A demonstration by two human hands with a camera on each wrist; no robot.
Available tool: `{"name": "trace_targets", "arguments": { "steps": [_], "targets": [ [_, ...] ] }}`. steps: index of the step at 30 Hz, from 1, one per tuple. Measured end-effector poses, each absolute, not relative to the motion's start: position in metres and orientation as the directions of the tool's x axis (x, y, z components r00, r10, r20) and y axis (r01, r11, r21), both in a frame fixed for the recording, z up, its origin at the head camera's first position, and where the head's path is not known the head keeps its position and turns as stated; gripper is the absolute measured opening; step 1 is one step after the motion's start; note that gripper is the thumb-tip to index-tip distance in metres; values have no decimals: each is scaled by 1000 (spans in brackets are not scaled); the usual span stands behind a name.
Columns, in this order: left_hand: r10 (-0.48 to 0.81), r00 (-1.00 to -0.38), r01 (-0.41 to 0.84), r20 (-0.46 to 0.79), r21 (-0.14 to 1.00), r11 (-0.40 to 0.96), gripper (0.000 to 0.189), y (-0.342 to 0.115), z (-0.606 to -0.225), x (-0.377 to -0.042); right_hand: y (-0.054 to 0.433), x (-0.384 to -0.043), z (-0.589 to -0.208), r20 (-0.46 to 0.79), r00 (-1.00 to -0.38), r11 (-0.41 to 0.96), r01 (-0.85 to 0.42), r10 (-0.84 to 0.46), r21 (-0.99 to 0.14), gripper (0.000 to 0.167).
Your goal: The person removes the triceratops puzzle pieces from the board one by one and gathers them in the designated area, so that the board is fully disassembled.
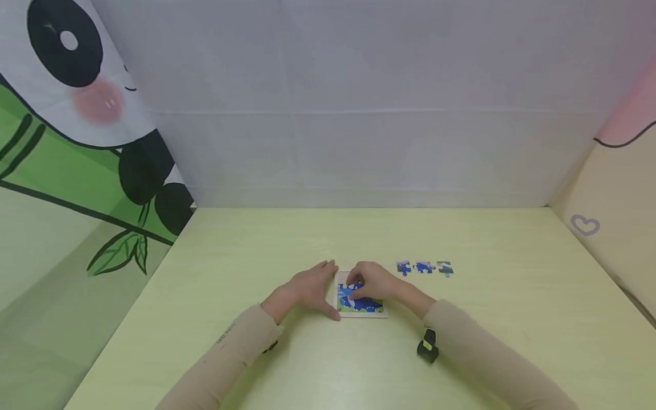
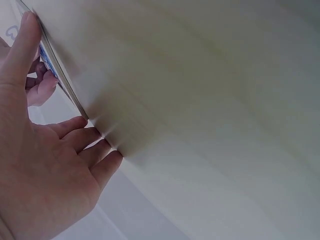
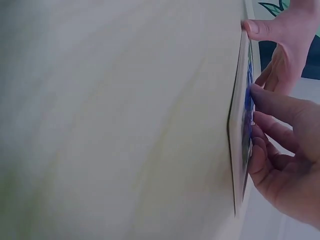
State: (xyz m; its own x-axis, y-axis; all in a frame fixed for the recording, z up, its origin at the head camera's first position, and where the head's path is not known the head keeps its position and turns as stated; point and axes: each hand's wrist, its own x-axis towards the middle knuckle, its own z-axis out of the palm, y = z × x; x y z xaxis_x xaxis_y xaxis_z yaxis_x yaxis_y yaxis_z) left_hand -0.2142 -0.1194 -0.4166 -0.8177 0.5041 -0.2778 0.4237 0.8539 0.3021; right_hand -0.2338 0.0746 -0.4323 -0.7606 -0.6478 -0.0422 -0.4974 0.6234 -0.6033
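Observation:
A small jigsaw puzzle (image 1: 361, 306) with a blue dinosaur picture lies in a pale tray frame (image 1: 376, 316) on the table. My left hand (image 1: 314, 289) braces the tray's left side, thumb at the near corner and fingers spread toward the far one; the left wrist view shows its fingertips down on the tabletop. Over the picture, my right hand (image 1: 376, 282) bends its thumb and fingers down onto a puzzle piece in the left part of the picture. That piece is mostly hidden under the fingers. In the right wrist view the fingertips (image 3: 256, 92) meet the puzzle's surface.
Three loose puzzle pieces lie in a row right of the tray: a left one (image 1: 404, 267), a middle one (image 1: 423, 267) and a right one (image 1: 445, 267). The pale table (image 1: 487, 330) meets a grey back wall (image 1: 369, 154) and printed side panels.

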Motion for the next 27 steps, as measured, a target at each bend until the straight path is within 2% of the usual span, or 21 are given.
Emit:
{"name": "trace_targets", "arguments": {
  "steps": [20, 27],
  "targets": [
    [510, -817, 431, -269, 303, 850, 108, -120, -418, -216, 71, -224, -430, 3, -783, 628, -501, -622, -596, 25],
    [513, -816, 432, -266, 308, 848, 108, -120, -418, -215, 70, -224, -426, 25, -751, 618, -561, -660, -551, 27]
  ]
}}
